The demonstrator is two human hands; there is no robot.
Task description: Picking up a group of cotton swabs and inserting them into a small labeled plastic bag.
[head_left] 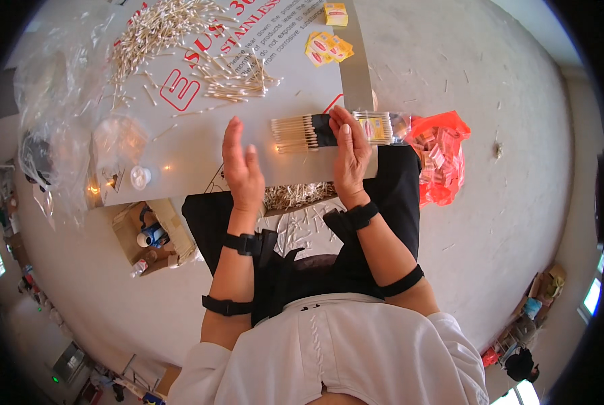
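On the table, a flat row of cotton swabs [292, 134] lies with its right part under a black band [324, 129]. My right hand [351, 158] is at the right end of this band, its fingers stretched out and touching or very close to it. Just beyond that hand, a clear packet of swabs with a yellow label [373, 128] sticks out to the right. My left hand [242, 169] is raised left of the row, open, thumb apart from the fingers and nothing in it.
A big heap of loose cotton swabs [160, 30] covers the far left, with a smaller spread [238, 79] nearer. Yellow cards [327, 48] lie far right. A red bag [444, 152] of packets hangs at the right. A cardboard box [155, 236] stands below left; plastic film [62, 88] drapes the left edge.
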